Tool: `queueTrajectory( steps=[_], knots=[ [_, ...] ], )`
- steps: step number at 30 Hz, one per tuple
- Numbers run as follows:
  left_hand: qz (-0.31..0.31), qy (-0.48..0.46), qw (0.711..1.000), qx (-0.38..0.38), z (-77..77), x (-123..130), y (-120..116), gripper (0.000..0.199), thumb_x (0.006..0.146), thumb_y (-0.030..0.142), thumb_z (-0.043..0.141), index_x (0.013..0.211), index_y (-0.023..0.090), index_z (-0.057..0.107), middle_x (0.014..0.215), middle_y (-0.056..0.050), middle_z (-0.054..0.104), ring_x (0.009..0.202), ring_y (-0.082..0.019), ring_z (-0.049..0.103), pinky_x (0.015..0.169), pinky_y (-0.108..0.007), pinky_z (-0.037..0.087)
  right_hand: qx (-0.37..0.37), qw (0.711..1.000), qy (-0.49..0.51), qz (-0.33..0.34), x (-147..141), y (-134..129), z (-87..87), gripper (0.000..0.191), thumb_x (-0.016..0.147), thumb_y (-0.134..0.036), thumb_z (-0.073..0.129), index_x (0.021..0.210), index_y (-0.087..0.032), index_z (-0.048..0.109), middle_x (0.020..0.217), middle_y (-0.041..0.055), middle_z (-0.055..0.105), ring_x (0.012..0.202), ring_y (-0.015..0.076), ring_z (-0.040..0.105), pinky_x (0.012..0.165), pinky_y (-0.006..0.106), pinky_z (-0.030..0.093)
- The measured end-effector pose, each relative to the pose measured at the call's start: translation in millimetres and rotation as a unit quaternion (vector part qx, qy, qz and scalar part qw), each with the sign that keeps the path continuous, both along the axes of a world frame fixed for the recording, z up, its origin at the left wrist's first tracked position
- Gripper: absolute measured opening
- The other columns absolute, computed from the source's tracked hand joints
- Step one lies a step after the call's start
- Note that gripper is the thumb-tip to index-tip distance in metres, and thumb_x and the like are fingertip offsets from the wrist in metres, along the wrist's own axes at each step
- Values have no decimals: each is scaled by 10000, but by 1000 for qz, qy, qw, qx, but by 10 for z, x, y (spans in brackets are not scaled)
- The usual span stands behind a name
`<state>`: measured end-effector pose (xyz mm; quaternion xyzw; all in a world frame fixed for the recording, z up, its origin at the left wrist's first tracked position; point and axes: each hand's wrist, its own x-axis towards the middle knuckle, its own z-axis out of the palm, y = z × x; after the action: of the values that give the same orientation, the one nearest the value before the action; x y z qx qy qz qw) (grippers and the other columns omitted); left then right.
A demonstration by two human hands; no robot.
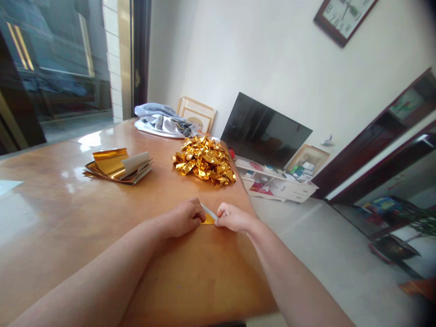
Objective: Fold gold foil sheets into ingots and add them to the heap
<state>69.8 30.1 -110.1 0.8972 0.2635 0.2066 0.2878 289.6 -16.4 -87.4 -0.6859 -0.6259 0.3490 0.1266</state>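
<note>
Between my two hands lies a small piece of gold foil paper (208,220), with a pale strip of its back folded up along one edge. My left hand (185,217) grips its left end, fingers curled and low against the table. At the right end, my right hand (235,217) pinches the paper between thumb and fingers. Just beyond my hands is a heap of folded gold foil pieces (206,161). Farther left, a stack of gold foil sheets (119,168) rests on the table, its top sheets curling up.
The glossy wooden table (85,218) has its right edge close to my right hand. Folded clothes (163,120) and a picture frame (199,113) are at its far end. Past it stand a television (267,129) and a white cabinet (279,188).
</note>
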Motion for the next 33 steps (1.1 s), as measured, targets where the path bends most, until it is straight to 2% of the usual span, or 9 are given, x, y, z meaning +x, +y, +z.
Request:
queueTrajectory(
  steps=[7,16,24,28,33],
  knots=[
    [-3,1,1000,0,-32,1,23,226,776,127,540,830,178,754,927,-50,635,841,-171,572,770,-256,454,-4,1000,1,14,45,21,-15,177,700,-183,674,865,-188,609,676,-69,561,587,93,480,502,204,287],
    [2,3,1000,1,4,-6,-1,264,753,89,516,832,176,752,931,-46,641,840,-170,578,770,-251,459,-5,1000,-5,15,70,22,20,168,683,-182,657,844,-186,609,649,-73,547,568,87,464,496,202,262],
    [-7,-7,1000,3,-18,-10,10,245,761,96,524,823,186,743,924,-38,638,845,-168,583,772,-248,454,21,1000,9,-13,95,-14,-1,152,668,-168,659,801,-181,586,627,-73,528,561,83,441,489,200,243],
    [0,-2,1000,3,10,-11,-8,250,745,82,521,814,182,740,929,-40,642,836,-169,577,764,-248,454,31,998,35,-37,87,-47,-16,105,712,-178,594,814,-189,569,638,-67,516,545,82,429,474,197,255],
    [-4,0,1000,3,31,-17,-15,243,762,76,508,795,180,726,921,-43,640,856,-172,578,793,-256,454,19,997,58,-47,74,-46,30,53,759,-212,565,803,-183,572,646,-36,581,522,83,462,487,191,300]
  ],
)
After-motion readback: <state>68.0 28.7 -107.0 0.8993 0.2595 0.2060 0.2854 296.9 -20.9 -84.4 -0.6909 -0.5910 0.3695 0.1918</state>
